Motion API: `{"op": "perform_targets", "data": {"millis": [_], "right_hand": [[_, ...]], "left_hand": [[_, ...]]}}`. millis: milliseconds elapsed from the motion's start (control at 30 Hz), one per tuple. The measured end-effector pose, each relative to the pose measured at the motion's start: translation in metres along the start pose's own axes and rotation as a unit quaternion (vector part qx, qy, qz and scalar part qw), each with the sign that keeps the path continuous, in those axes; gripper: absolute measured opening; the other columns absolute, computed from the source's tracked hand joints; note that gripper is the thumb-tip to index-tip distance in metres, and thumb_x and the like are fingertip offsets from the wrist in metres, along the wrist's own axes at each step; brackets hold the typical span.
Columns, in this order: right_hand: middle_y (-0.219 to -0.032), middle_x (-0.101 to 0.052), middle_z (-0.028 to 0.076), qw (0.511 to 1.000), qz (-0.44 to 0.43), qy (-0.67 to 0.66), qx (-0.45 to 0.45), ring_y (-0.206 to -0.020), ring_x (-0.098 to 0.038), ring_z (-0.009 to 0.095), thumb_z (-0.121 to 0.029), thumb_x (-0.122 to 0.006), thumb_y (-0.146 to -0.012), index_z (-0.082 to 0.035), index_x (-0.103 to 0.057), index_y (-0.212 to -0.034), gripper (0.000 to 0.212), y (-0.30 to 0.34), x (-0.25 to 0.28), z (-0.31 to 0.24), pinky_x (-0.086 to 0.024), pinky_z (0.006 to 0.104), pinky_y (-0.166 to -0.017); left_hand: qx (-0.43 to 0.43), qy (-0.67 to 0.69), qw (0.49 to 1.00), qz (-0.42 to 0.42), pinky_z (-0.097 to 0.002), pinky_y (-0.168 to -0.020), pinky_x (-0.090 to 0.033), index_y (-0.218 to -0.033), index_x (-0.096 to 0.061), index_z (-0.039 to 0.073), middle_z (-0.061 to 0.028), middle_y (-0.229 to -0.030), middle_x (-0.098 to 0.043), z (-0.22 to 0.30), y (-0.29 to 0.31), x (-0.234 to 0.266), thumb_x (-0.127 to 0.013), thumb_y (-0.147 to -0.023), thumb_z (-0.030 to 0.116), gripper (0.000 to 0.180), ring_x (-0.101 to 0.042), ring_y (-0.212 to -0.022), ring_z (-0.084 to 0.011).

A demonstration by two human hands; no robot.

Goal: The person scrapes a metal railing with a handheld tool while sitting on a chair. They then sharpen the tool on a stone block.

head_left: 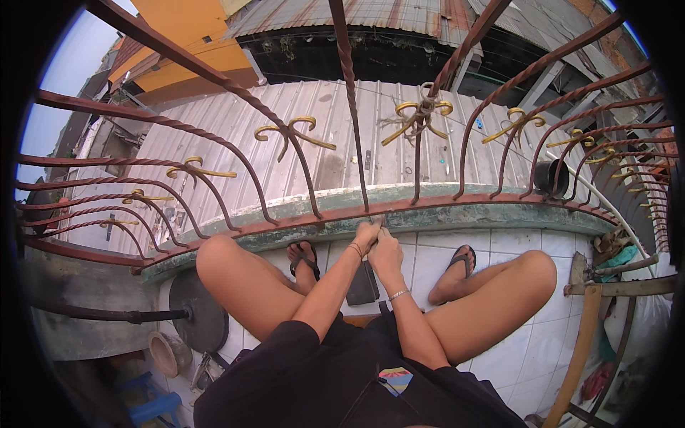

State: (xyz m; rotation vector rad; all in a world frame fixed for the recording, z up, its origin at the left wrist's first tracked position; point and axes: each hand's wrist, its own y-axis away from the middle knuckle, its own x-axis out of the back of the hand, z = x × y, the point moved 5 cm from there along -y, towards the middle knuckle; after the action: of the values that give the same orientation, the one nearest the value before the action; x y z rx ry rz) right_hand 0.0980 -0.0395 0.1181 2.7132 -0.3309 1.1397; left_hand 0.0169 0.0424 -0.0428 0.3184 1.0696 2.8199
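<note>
My left hand (367,235) and my right hand (386,254) are together between my knees, just in front of the low green ledge (428,218). The fingers of both are closed, and the hands touch or nearly touch. A small dark tip shows at the far side of the fingers; what they grip is too small to make out. Below the hands a dark flat rectangular slab (364,287) lies on the white tiles, partly hidden by my forearms.
Beyond the ledge rises a railing (349,93) of twisted brown bars with gold curls. To the left are a round black disc (200,314), a clay pot (170,354) and a blue stool (155,408). At right stands a wooden frame (579,349); a black pot (551,177) hangs by the railing.
</note>
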Motion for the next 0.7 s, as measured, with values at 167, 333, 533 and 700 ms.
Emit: {"op": "perform_targets", "data": {"millis": [167, 333, 533, 700], "right_hand": [[-0.111, -0.068, 0.016, 1.000, -0.017, 0.024, -0.005, -0.094, -0.066, 0.044, -0.006, -0.054, -0.087, 0.002, -0.065, -0.103, 0.021, -0.005, 0.022, 0.011, -0.053, 0.0528, -0.080], [-0.108, -0.068, 0.019, 0.999, 0.014, 0.033, -0.013, -0.093, -0.067, 0.043, -0.004, -0.055, -0.085, 0.002, -0.065, -0.099, 0.019, 0.008, 0.032, 0.015, -0.054, 0.0520, -0.079], [-0.108, -0.068, 0.021, 0.997, 0.018, 0.059, -0.036, -0.092, -0.068, 0.043, -0.004, -0.055, -0.084, 0.004, -0.065, -0.099, 0.020, 0.011, 0.037, 0.016, -0.056, 0.0494, -0.081], [-0.105, -0.069, 0.021, 0.997, 0.025, 0.059, -0.044, -0.092, -0.068, 0.043, -0.004, -0.056, -0.084, 0.004, -0.068, -0.100, 0.021, 0.000, 0.036, 0.016, -0.056, 0.0492, -0.081]], "left_hand": [[0.036, 0.156, 0.984, -0.083, -0.0369, -0.068, -0.051, -0.093, -0.068, -0.006, -0.0115, -0.089, -0.069, 0.013, 0.037, -0.021, -0.062, -0.096, 0.029, 0.036, -0.065, -0.077, -0.0197], [0.074, 0.201, 0.955, -0.204, -0.0359, -0.081, -0.052, -0.108, -0.065, 0.002, -0.0092, -0.100, -0.068, 0.012, 0.062, -0.038, -0.051, -0.103, 0.030, 0.031, -0.064, -0.089, -0.0191], [0.121, 0.252, 0.911, -0.303, -0.0374, -0.087, -0.054, -0.108, -0.062, 0.006, -0.0075, -0.101, -0.068, 0.001, 0.061, -0.060, -0.035, -0.108, 0.034, 0.039, -0.066, -0.095, -0.0194], [0.114, 0.237, 0.936, -0.233, -0.0396, -0.076, -0.054, -0.100, -0.062, 0.004, -0.0094, -0.095, -0.067, 0.012, 0.061, -0.061, -0.041, -0.105, 0.030, 0.033, -0.065, -0.083, -0.0207]]}}
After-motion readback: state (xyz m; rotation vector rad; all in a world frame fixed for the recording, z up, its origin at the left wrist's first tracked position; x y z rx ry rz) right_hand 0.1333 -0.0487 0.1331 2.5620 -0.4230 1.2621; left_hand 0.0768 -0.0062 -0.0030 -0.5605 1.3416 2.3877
